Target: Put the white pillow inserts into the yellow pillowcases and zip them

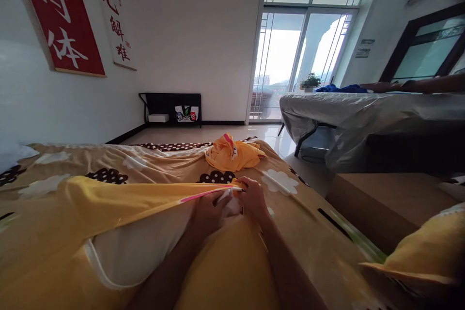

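A yellow fabric cover [145, 198] with a pink-trimmed edge and a pale inner side stretches across the bed in front of me. My right hand [253, 199] is closed, pinching the trimmed edge near its right end. Just left of it, my left hand [209, 212] reaches in under that edge, its fingers closed round bunched pale cloth. What lies inside the left hand's fingers is partly hidden. Beyond both hands a crumpled orange-yellow cloth [234, 152] with a pink stripe rests on the patterned bedspread [279, 181].
A cardboard box [392, 198] stands right of the bed, with a yellow pillow [428, 247] near it. Farther right, another person's arm [432, 85] rests over a plastic-covered table [363, 106] beside blue cloth [339, 88]. A low black shelf [163, 101] is by the far wall.
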The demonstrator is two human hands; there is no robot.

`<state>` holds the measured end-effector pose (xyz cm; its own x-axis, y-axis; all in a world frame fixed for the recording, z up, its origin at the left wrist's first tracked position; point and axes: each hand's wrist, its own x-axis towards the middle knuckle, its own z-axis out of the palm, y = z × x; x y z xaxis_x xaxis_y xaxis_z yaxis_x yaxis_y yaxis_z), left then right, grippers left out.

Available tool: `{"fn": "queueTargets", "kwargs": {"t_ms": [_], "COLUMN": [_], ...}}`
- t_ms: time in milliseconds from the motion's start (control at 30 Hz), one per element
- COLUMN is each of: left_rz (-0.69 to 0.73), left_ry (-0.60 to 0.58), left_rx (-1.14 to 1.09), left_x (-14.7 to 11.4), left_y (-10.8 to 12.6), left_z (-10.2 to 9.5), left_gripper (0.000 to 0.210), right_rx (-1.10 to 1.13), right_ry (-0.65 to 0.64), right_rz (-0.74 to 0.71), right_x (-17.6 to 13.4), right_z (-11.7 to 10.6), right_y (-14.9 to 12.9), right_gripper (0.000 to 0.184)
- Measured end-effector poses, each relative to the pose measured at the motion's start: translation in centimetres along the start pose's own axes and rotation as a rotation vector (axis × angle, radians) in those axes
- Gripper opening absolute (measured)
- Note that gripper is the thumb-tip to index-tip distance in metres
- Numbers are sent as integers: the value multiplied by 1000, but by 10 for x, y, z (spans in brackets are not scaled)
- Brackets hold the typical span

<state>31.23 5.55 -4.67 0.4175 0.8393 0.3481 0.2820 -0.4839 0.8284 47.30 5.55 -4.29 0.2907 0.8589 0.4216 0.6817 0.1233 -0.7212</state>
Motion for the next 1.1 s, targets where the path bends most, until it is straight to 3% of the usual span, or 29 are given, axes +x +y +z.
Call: {"fn": "queueTargets", "kwargs": {"t_ms": [167,367,467,667,867,1000,1100], "left_rz": [91,-27,-34,81,-48,-24,-94], "left_ry": [0,132,124,61,-78,-126,-2], "left_rx": [17,-256,-329,-105,213,-73,-394], "left_x": [-1,-4,-4,-8,-10,4,26], "left_y": [-16,-8,-3,3,7,-10,-22], "left_z": [-2,5,6,0,4,21,41], "left_gripper": [28,37,30,27,34,21,19], "right_rx": [-2,17,27,23,140,291,251], "right_ry": [13,25,28,11,1,-39,-14], "right_rz": [-27,-28,-32,-26,-12,-59,-42], "right_x": [1,1,0,-1,1,1,-1], "right_z": [0,-1,-2,-5,-3,0,1], "right_y": [1,0,-2,-2,2,3,1], "right_gripper": [31,30,26,34,39,39,41]}}
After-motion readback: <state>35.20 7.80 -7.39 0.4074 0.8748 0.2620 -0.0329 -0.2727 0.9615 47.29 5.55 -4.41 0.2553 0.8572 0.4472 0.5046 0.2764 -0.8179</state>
